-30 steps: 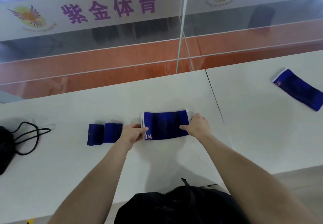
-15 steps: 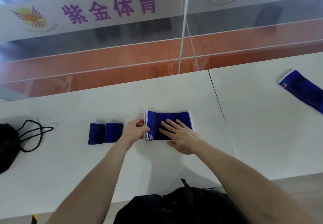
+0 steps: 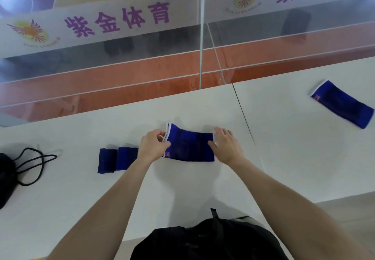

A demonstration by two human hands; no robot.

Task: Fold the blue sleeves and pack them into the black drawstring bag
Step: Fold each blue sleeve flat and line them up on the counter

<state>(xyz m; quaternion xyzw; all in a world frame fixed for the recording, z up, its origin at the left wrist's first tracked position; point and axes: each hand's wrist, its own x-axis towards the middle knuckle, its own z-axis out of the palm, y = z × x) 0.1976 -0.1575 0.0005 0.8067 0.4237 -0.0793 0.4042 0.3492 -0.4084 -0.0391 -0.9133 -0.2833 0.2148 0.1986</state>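
Head view: my left hand (image 3: 155, 146) and right hand (image 3: 226, 144) each pinch an end of the middle sleeve (image 3: 190, 148) on the table (image 3: 81, 198), folded sleeves (image 3: 117, 159) just left, the far sleeve (image 3: 343, 106) untouched, and packing into the bag (image 3: 6, 178) apparently not begun.

Off the left edge goes the black drawstring bag (image 3: 5, 178), only its rounded side and cord loops in shot. The left hand (image 3: 154, 146) and its wrist hide the right edge of the folded sleeves (image 3: 115, 159). On the blue sleeve (image 3: 190, 148) in the middle, the right hand (image 3: 227, 146) covers much of the right hem, and the orange logo (image 3: 168, 154) is too small to read.
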